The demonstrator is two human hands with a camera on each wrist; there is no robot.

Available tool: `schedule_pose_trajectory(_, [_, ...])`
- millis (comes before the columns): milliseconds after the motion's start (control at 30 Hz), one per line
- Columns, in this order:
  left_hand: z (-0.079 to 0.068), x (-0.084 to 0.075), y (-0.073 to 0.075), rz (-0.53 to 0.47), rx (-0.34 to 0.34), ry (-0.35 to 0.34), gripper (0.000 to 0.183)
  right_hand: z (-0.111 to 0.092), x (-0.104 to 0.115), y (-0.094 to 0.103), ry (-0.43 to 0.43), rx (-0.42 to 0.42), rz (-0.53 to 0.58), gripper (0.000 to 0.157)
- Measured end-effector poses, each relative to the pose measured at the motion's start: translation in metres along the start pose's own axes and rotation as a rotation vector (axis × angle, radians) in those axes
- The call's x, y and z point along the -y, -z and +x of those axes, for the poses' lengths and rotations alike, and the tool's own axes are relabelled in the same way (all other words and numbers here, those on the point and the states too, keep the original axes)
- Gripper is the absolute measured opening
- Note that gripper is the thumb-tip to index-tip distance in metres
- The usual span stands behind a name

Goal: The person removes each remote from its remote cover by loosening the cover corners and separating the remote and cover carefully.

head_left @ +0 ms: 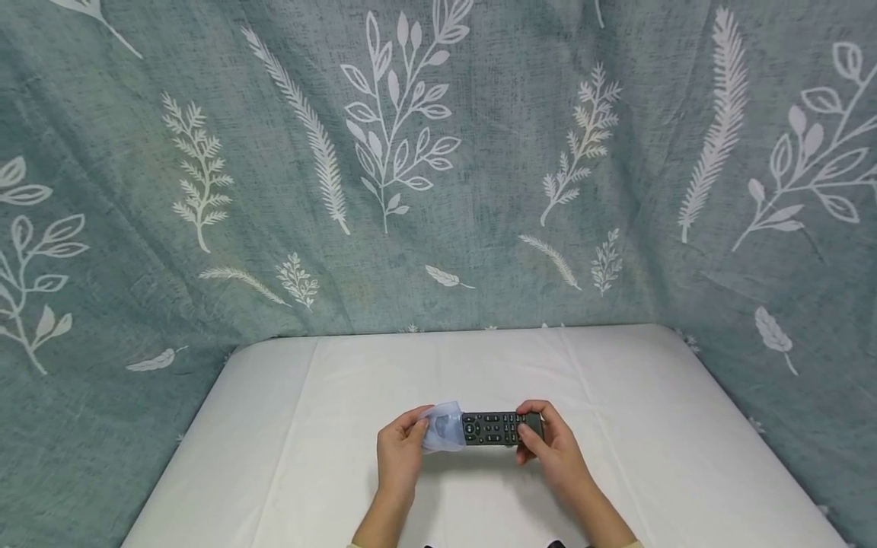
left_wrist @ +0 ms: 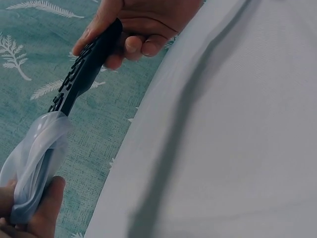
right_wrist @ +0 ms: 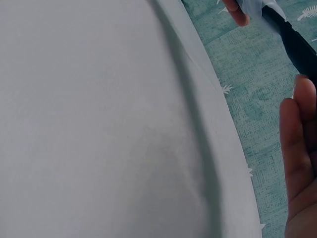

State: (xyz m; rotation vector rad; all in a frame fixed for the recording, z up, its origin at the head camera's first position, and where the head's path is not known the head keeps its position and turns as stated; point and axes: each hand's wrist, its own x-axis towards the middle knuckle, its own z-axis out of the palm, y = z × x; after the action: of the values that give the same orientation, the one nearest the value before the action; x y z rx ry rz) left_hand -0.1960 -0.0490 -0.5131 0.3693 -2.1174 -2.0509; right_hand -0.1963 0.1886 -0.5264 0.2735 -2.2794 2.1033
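A black remote control (head_left: 492, 428) with rows of buttons is held level above the white table. My right hand (head_left: 550, 445) grips its right end, thumb on the button face and fingers behind. Over the left end sits a translucent bluish-white cover (head_left: 444, 428), soft and wrinkled. My left hand (head_left: 403, 450) pinches this cover between thumb and fingers. In the left wrist view the cover (left_wrist: 37, 163) bunches around the end of the remote (left_wrist: 86, 67). The right wrist view catches only part of the remote's back (right_wrist: 296, 47) beside the right fingers (right_wrist: 292, 144).
The white-covered table (head_left: 329, 457) extends below and around both hands, casting soft shadows under them. A green-grey cloth (head_left: 493, 251) with white leaf prints hangs behind and along both sides. Small dark objects (head_left: 556, 543) peek in at the bottom edge.
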Motion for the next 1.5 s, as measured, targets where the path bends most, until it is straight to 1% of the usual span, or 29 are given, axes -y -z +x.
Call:
schedule_pose_trajectory(233, [0.002,-0.001,0.001,0.003,0.005,-0.015,0.019,-0.001,-0.001,0.002,0.035,0.006,-0.036,0.027])
schedule_pose_trajectory(467, [0.001,-0.002,0.003,0.004,0.012,-0.008,0.020,-0.001,-0.001,0.002,0.047,0.025,-0.045,0.027])
schedule_pose_trajectory(600, [0.003,0.001,0.004,0.000,0.013,0.003,0.020,-0.001,-0.002,0.002,0.056,0.033,-0.040,0.027])
schedule_pose_trajectory(800, [0.005,0.003,0.005,-0.007,0.012,0.010,0.020,-0.001,0.000,0.002,0.051,0.035,-0.036,0.026])
schedule_pose_trajectory(933, [0.004,0.002,0.005,0.000,0.011,0.008,0.020,-0.001,0.000,0.003,0.047,0.032,-0.036,0.026])
schedule_pose_trajectory(1100, [0.004,-0.001,0.007,0.006,0.001,0.010,0.019,0.000,0.001,0.002,0.041,0.049,-0.032,0.028])
schedule_pose_trajectory(1300, [0.005,-0.002,0.010,0.001,0.030,0.017,0.020,0.001,0.001,0.002,0.029,0.034,-0.030,0.026])
schedule_pose_trajectory(1500, [0.006,-0.001,0.015,-0.002,0.064,0.039,0.021,0.000,0.000,0.002,0.030,0.055,-0.026,0.027])
